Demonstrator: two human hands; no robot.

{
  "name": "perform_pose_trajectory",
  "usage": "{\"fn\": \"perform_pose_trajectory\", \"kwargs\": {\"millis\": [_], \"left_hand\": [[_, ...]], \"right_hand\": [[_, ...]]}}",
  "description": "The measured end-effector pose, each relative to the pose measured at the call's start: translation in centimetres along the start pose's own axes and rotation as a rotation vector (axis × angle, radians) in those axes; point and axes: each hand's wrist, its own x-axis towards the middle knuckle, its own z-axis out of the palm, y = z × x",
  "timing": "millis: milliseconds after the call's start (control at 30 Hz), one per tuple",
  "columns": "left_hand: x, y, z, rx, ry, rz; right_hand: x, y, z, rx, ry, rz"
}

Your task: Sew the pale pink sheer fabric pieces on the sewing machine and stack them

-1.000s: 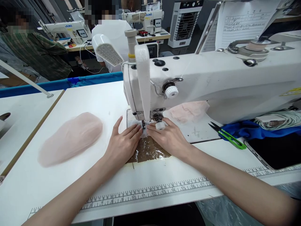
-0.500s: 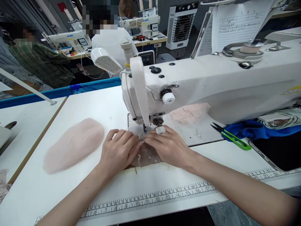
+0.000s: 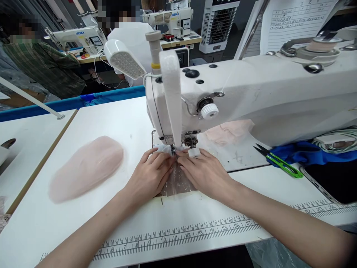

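My left hand (image 3: 152, 171) is just left of the presser foot (image 3: 173, 149) of a white sewing machine (image 3: 223, 93), fingertips together on a piece of thin sheer fabric (image 3: 178, 180). My right hand (image 3: 208, 173) pinches the same fabric from the right, its fingers partly behind a white knob (image 3: 194, 152). The fabric runs from under the foot toward me, with a seam-like line down it. My fingers hide much of its upper part. A pale pink sheer piece (image 3: 87, 169) lies flat to the left. Another crumpled pink piece (image 3: 230, 132) lies beneath the machine arm.
Green thread snips (image 3: 281, 162), a blue cloth (image 3: 306, 152) and a dark-screened phone (image 3: 331, 180) sit at the right. A printed ruler (image 3: 167, 238) runs along the front edge. A lamp (image 3: 125, 59) overhangs the machine. Two people sit beyond, near other machines.
Both my hands have shifted slightly up, closer to the presser foot, and more of the sheer fabric shows between them. The view has tilted down a little.
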Motion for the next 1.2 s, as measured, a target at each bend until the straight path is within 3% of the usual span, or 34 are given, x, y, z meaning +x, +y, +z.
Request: {"fn": "perform_pose_trajectory", "kwargs": {"millis": [133,633,1200], "left_hand": [[-0.3,0.4,0.1,0.029,-0.045,-0.02],[-0.2,2.0,0.6,0.165,0.019,-0.012],[-0.1,2.1,0.5,0.185,0.021,-0.024]], "right_hand": [[0.1,0.5,0.1,-0.038,0.003,-0.004],[0.6,0.8,0.0,-0.059,0.031,-0.028],[0.5,0.8,-0.1,-0.022,0.019,-0.002]]}}
